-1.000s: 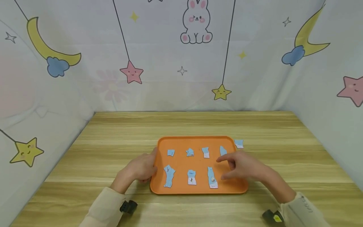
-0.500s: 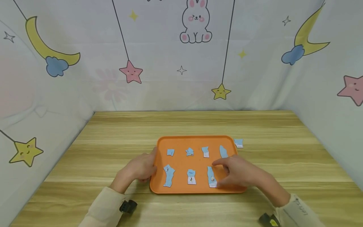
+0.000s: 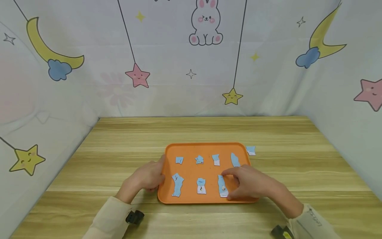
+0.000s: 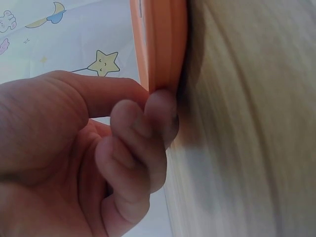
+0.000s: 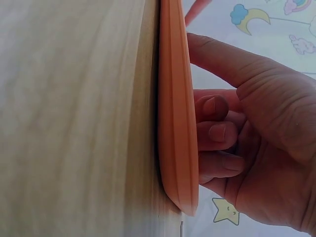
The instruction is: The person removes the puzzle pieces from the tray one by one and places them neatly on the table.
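Observation:
An orange tray (image 3: 209,172) lies on the table, carrying several torn pieces of light-blue printed paper in two rows. My left hand (image 3: 150,176) pinches the tray's left rim between thumb and forefinger; its other fingers are curled in the left wrist view. On the tray's right side, my right hand (image 3: 253,182) holds thumb and forefinger at the two ends of a long torn paper piece (image 3: 222,186). This piece is blue with a pale lower end. In the right wrist view, the tray wall (image 5: 177,108) hides the paper and the fingertips.
Other paper pieces on the tray include a long one (image 3: 177,184) at left, one with a white lower half (image 3: 201,186), and a pointed one (image 3: 235,160). Another scrap (image 3: 251,150) lies on the wooden table (image 3: 134,132) beside the tray's far right corner. Printed curtains (image 3: 167,59) surround the table.
My right hand has moved left and slightly toward me, bringing thumb and forefinger to the long paper piece's ends. The left hand stays at the tray rim.

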`<action>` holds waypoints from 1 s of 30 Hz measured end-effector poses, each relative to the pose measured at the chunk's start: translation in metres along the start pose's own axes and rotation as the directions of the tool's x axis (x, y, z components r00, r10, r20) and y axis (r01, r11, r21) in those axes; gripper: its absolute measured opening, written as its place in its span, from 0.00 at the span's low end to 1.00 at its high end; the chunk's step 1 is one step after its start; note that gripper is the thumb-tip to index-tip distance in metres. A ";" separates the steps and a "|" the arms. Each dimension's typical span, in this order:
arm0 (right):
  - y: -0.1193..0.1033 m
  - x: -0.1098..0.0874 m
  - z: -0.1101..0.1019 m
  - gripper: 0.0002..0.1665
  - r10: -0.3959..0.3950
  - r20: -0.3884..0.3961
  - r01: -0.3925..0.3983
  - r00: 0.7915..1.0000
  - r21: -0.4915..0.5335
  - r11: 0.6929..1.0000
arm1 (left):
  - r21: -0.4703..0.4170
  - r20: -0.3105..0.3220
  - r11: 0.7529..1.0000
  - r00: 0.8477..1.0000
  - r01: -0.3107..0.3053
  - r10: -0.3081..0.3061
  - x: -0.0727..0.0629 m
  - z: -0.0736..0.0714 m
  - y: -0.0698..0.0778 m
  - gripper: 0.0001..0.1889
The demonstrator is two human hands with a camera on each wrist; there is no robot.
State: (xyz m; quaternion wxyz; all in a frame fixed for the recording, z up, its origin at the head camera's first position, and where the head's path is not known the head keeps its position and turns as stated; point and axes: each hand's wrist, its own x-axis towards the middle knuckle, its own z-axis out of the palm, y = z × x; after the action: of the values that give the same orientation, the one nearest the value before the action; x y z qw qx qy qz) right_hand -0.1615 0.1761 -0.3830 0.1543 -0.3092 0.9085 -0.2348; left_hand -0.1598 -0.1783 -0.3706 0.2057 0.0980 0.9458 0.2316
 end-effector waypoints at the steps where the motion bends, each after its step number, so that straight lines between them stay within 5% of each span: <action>1: 0.000 0.000 0.000 0.40 0.002 0.001 -0.002 1.000 -0.001 1.000 | 0.000 -0.001 1.000 1.000 -0.002 0.002 0.000 0.000 0.000 0.40; 30: 0.003 0.000 0.001 0.34 -0.025 -0.006 0.025 1.000 0.001 1.000 | 0.008 -0.010 1.000 1.000 -0.003 0.003 -0.001 0.000 0.001 0.40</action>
State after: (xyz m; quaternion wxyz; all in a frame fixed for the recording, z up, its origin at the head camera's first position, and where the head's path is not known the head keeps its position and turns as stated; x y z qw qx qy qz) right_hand -0.1627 0.1785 -0.3852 0.1489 -0.3195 0.9050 -0.2382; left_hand -0.1593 -0.1775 -0.3696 0.2004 0.0992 0.9475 0.2288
